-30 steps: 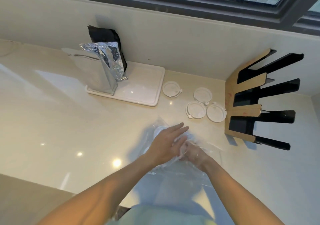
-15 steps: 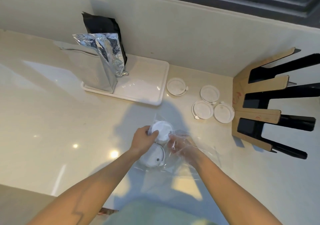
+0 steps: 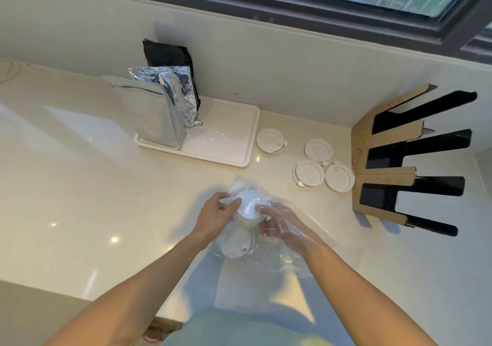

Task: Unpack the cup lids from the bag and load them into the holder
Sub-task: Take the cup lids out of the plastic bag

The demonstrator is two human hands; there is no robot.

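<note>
A clear plastic bag (image 3: 298, 241) lies on the cream counter near its front edge. My left hand (image 3: 213, 216) grips a white cup lid (image 3: 247, 204) at the bag's mouth. My right hand (image 3: 279, 224) is inside the bag, seen through the film, its fingers touching the same lid. Another white lid (image 3: 234, 243) lies in the bag below my hands. Several loose white lids (image 3: 308, 173) rest on the counter beside the cardboard-and-black slotted holder (image 3: 383, 172) at the right.
A white tray (image 3: 226, 138) stands at the back with a silver foil pouch (image 3: 157, 116) and a black pouch (image 3: 167, 55) on it. A wall and window frame run along the back. The counter's front edge is at lower left.
My left hand moved from lying flat over the bag to gripping a lid at the bag's mouth. The lid has come further up out of the bag.
</note>
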